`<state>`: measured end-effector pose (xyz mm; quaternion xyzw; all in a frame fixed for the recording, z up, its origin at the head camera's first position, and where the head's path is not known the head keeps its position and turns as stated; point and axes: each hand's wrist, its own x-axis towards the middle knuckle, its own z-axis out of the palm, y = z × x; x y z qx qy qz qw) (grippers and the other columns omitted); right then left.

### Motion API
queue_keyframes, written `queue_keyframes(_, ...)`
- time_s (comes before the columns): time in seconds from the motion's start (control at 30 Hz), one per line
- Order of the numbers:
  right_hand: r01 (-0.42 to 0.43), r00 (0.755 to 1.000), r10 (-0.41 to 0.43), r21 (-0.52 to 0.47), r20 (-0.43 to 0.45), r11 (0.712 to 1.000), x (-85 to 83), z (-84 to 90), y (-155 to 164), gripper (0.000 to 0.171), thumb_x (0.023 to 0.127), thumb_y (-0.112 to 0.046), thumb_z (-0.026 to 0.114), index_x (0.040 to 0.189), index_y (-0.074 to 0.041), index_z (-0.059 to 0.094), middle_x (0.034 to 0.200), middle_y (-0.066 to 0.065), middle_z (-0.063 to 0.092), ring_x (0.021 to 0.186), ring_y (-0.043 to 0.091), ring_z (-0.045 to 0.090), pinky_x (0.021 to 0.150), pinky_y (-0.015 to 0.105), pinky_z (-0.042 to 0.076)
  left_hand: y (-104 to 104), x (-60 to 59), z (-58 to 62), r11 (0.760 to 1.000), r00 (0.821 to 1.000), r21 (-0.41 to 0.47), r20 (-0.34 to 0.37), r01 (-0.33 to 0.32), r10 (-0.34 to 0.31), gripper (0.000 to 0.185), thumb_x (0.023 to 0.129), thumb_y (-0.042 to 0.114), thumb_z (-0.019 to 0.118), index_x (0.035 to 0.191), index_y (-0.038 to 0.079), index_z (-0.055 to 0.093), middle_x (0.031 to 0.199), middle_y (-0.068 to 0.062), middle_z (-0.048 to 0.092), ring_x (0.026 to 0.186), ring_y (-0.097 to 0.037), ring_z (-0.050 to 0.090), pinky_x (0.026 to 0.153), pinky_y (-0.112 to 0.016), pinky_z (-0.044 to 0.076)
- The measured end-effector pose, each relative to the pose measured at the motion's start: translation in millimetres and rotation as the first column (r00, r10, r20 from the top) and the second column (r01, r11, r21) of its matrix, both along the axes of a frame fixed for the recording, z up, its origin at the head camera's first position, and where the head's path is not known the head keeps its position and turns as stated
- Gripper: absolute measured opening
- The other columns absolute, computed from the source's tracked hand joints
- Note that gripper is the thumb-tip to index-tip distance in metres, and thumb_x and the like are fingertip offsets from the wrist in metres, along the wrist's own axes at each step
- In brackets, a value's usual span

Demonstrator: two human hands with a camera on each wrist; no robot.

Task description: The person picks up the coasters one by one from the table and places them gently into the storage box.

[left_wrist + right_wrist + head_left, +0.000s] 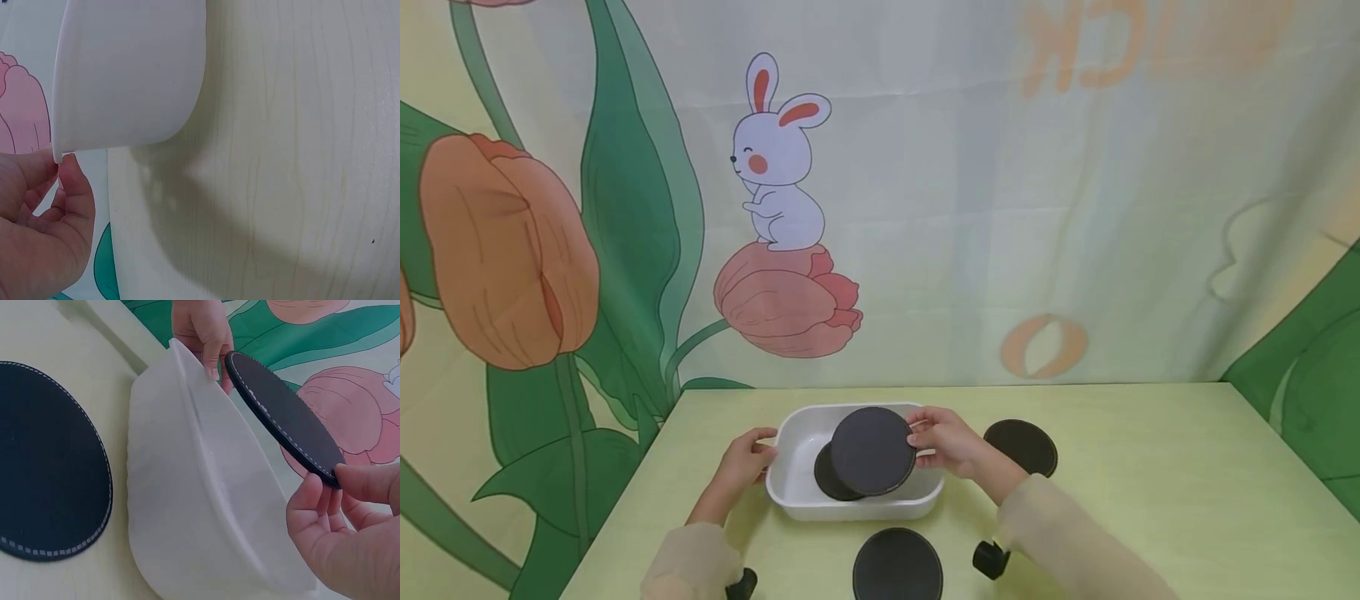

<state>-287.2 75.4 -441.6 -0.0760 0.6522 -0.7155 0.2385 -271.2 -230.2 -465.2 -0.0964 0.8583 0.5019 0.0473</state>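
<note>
My right hand (946, 440) pinches a black round mat (873, 451) over the white tray (797, 433); my left hand (747, 459) grips the tray's rim.

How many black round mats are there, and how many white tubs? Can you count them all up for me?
Black round mats: 4 (one held in the right hand at, one inside the tub, one beside it, one in front)
White tubs: 1
Total: 5
</note>
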Motion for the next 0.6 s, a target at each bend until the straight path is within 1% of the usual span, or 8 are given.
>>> queue_keyframes(0.13,0.037,0.999,-0.037,0.015,0.006,0.999,-1.8,-7.9,-15,0.028,0.08,0.005,0.051,0.107,0.004,0.044,0.073,0.0,0.052,0.056,0.009,0.051,0.052,0.022,0.045,0,-0.4,-0.2,1.0,1.0,0.0,0.004,-0.008,0.008,0.036,0.089,0.004,0.049,0.124,0.002,0.045,0.099,-0.019,0.055,0.078,-0.019,0.056,0.062,-0.027,0.051)
queue_keyframes(0.27,0.084,0.996,-0.085,0.036,0.024,0.996,-4.2,-16.1,-28,0.029,0.079,0.005,0.051,0.108,0.004,0.044,0.071,0.0,0.053,0.056,0.009,0.051,0.051,0.021,0.045,0,-1.1,-1.0,1.0,1.0,-0.001,0.004,-0.008,0.008,0.036,0.088,0.005,0.05,0.124,0.002,0.045,0.1,-0.019,0.055,0.077,-0.018,0.057,0.062,-0.027,0.051)
queue_keyframes(0.6,0.19,0.978,-0.196,0.086,0.066,0.978,-14.8,-35.6,-49,0.026,0.077,0.006,0.052,0.102,0.001,0.047,0.065,0.0,0.05,0.053,0.009,0.05,0.048,0.02,0.044,-1,-1.1,-1.9,1.0,1.0,0.003,-0.004,0.003,-0.003,0.035,0.089,0.005,0.049,0.123,0.001,0.045,0.098,-0.018,0.056,0.076,-0.018,0.055,0.06,-0.026,0.048)
